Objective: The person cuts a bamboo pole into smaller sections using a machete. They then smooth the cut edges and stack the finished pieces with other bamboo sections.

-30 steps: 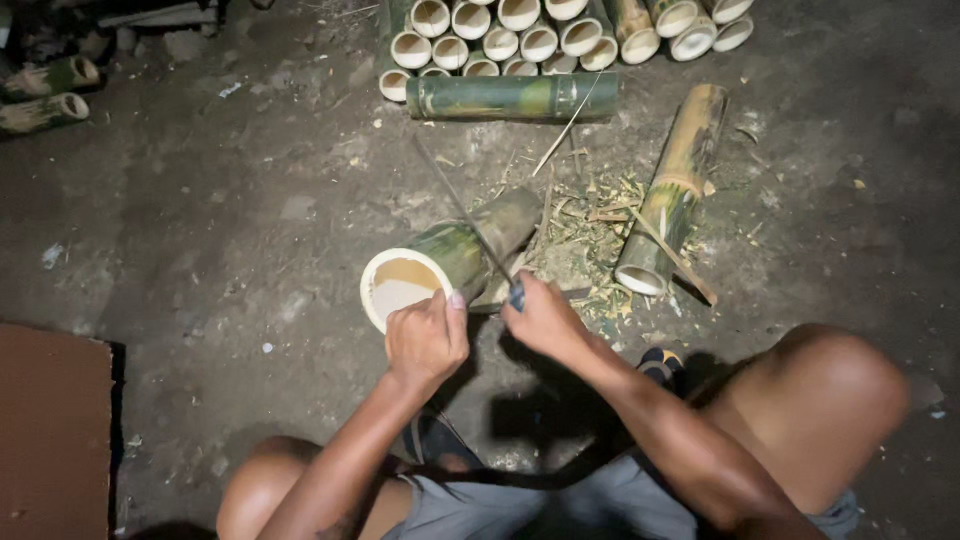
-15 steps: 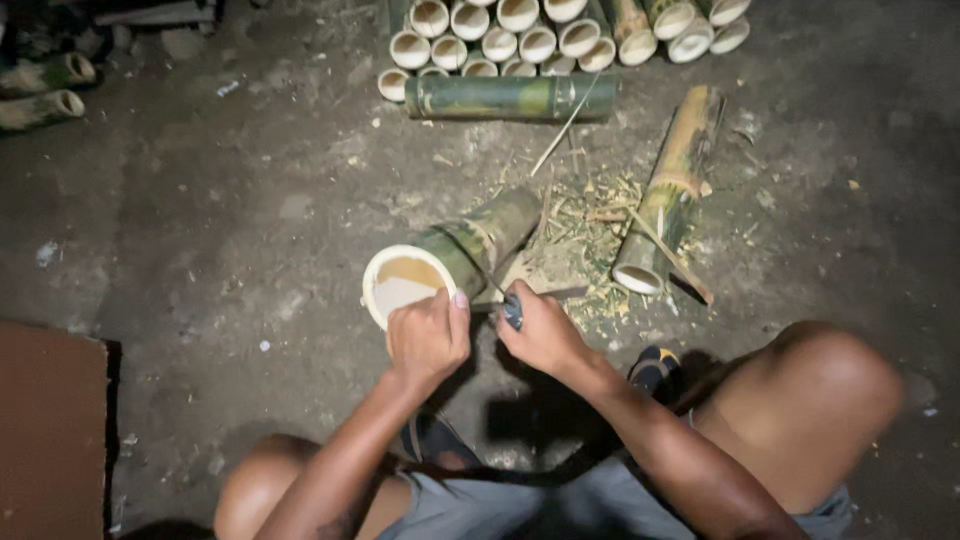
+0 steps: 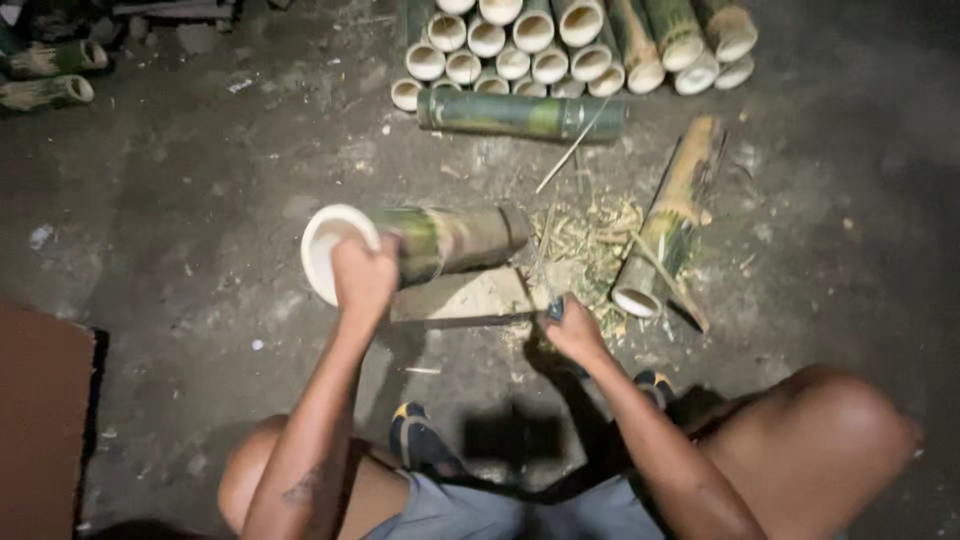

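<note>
Head view, looking down: you squat on a dark, packed-earth floor (image 3: 180, 230), rough and littered with small pale chips. Lighting is dim; corners fall off into black.

Your left hand (image 3: 362, 275) is clamped around the near end of a green bamboo section (image 3: 440, 240), fingers wrapped over its pale cut rim. That section lies roughly level, resting across a flat pale block (image 3: 465, 297), its far end pointing toward the shavings. Your right hand (image 3: 572, 335) is closed around a dark tool handle (image 3: 553, 308); the blade itself is too blurred to make out.

Just right of the block, a heap of straw-coloured shavings (image 3: 590, 240). Beyond it, a second bamboo section (image 3: 665, 230) lies slanted, open end toward you. A third, darker green bamboo piece (image 3: 520, 113) lies crosswise against a stack of cut bamboo tubes (image 3: 560, 45) at the top edge, pale ends facing you.

Open floor runs wide to your left and upper left. Two more bamboo offcuts (image 3: 50, 75) sit at the far left edge. A flat brown board (image 3: 40, 420) occupies the lower left corner. Your sandalled foot (image 3: 420, 440) is planted between your knees.
</note>
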